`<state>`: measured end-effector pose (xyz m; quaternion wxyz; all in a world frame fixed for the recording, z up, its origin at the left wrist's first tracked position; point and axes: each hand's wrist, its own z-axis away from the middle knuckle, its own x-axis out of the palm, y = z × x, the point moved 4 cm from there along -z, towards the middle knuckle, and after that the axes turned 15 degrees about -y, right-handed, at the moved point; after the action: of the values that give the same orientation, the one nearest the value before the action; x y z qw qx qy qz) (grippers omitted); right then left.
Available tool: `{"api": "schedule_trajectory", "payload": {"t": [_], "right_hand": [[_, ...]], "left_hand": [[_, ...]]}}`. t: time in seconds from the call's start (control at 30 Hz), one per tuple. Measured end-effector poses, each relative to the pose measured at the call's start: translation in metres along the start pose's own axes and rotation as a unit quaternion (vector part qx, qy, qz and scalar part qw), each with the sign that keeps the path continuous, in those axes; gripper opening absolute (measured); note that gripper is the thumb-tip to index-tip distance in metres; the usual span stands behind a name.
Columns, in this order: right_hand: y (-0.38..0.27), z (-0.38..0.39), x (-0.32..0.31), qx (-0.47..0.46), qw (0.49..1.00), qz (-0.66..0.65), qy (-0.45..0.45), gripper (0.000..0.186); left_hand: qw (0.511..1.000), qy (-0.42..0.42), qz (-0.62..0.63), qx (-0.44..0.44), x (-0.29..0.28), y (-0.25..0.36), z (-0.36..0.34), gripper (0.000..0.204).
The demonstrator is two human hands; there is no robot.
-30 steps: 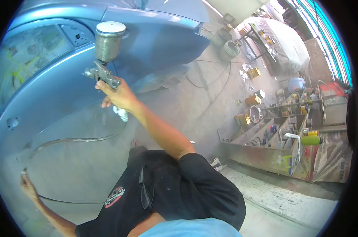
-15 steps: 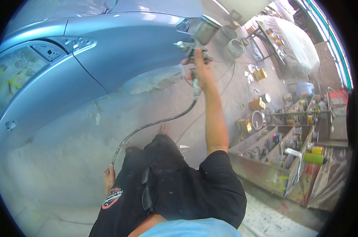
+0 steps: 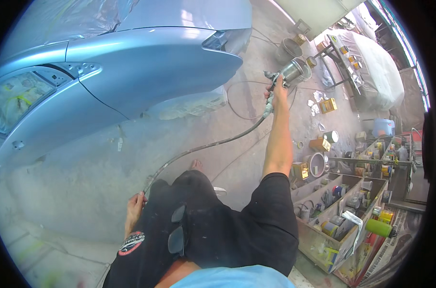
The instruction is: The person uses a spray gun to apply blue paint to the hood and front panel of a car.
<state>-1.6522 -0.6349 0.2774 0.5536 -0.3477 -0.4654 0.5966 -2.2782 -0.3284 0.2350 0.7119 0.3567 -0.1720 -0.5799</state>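
Note:
My right hand (image 3: 277, 96) is wrapped around the handle of a spray gun (image 3: 291, 73) with a metal cup on top. The arm is stretched forward, and the gun is off to the right of the car's front fender (image 3: 165, 67), apart from it. From the gun's handle a dark air hose (image 3: 208, 145) curves back towards my left side. Low at my left hip, my left hand (image 3: 135, 206) pinches this hose between its fingers. The fender and door are glossy light blue. Plastic and paper masking (image 3: 191, 103) fills the wheel opening, and more covers the door window (image 3: 21, 98).
On the right stands a divided wooden bin (image 3: 319, 245) full of cans and bottles. Buckets (image 3: 289, 49), tins (image 3: 319, 144) and paper scraps (image 3: 315, 108) lie on the floor ahead of it. Farther back are a narrow table (image 3: 345, 62) and a plastic-covered car (image 3: 383, 72). Hose loops (image 3: 230, 103) cross the floor.
My right hand has carried the spray gun right, away from the front of the fender. My left hand keeps its hold on the hose. The view has shifted slightly.

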Motion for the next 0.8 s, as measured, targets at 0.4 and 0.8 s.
{"api": "schedule_trajectory", "payload": {"t": [0.4,0.8], "right_hand": [[-0.040,0.103,0.065,-0.075,0.979,0.102,-0.160,0.056],[0.004,0.204,0.228,-0.160,0.961,0.150,-0.169,0.047]], "left_hand": [[1.000,0.007,-0.026,-0.003,-0.030,-0.025,-0.002,0.051],[0.997,0.075,0.016,-0.005,-0.057,-0.127,0.001,0.056]]}}
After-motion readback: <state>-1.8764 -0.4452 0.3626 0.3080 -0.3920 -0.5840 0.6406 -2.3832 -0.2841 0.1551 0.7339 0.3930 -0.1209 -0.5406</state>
